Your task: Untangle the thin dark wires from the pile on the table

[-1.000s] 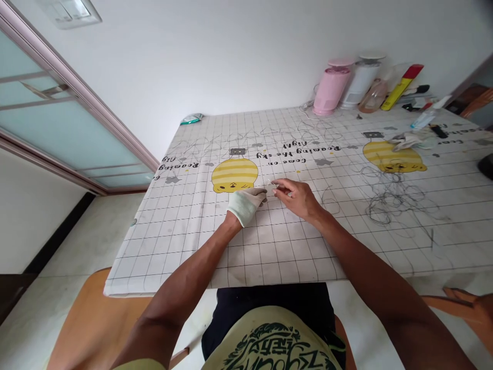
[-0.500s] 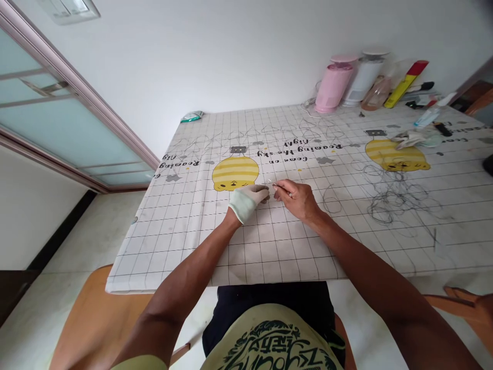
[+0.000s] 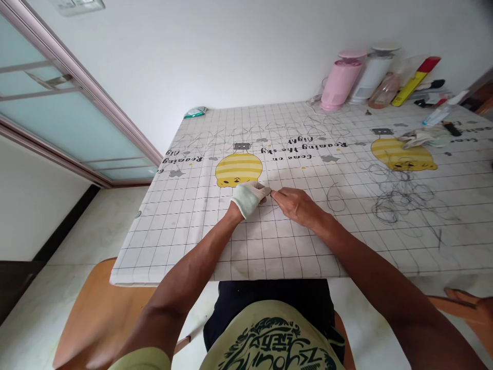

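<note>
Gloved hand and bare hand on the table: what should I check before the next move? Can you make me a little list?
1. Left hand in a pale knit glove: covered, ok.
2. Bare right hand: pinching a thin pale sliver, ok.
3. What the sliver is: too small, cannot tell.
4. Whether the hands touch: very close, cannot tell.
5. Tangled dark thread: well right of the hands, ok.
6. Loose dark thread loop: close to the right hand, not ok.

One gloved hand (image 3: 250,199), one bare hand (image 3: 296,203), two printed yellow figures (image 3: 239,169)
</note>
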The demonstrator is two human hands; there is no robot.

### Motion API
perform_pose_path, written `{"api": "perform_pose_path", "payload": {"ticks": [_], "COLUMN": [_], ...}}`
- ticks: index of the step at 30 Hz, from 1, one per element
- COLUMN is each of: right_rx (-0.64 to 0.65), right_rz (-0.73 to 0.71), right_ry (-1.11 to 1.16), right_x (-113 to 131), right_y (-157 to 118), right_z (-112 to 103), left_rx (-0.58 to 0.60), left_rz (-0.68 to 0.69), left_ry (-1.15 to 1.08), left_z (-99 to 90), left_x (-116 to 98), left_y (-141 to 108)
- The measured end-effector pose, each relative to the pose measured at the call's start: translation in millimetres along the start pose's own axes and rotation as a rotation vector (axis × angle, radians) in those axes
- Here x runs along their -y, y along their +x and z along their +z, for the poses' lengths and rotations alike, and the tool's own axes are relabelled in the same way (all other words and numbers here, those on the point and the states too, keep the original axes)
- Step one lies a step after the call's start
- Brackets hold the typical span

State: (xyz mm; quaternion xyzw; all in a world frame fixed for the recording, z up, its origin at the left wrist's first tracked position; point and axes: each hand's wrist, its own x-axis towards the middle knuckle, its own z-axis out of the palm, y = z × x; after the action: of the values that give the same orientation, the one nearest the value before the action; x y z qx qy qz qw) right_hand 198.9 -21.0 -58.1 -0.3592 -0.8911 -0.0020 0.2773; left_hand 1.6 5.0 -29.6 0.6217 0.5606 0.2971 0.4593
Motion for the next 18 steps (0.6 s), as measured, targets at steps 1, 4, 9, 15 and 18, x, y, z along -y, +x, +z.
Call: {"api": "perform_pose_path", "payload": {"ticks": [1,4,9,15,18], "right_rx": [0.017,0.006,-0.191,-0.264,-0.247], "right_rz": [-0.027,-0.001,0.207,0.346,0.357], "right_ry": [-0.013,0.049,0.196,0.265,0.257], "right_x": [0.2,-0.5,-8.8,-17.9,-16.2], "right_y": [-0.3,-0.4,0.2,-2.6,-2.8], "right_z": [0.0,2.4,5.4,0.7,-1.8], "left_rx": [0.016,0.040,0.069,0.149,0.138], "left_rz": [0.002,-0.007,-0.021,-0.010,-0.043], "left_ry": [0.030,0.084,-0.071,-0.045,-0.036], "left_z": [-0.6,-4.1,-9.4,-1.1,4.3], "left_x": [-0.8,-5.9,-15.2,-13.8,-10.0], "left_y": [-0.3,-2.4,-7.4,-9.4,-8.6]}}
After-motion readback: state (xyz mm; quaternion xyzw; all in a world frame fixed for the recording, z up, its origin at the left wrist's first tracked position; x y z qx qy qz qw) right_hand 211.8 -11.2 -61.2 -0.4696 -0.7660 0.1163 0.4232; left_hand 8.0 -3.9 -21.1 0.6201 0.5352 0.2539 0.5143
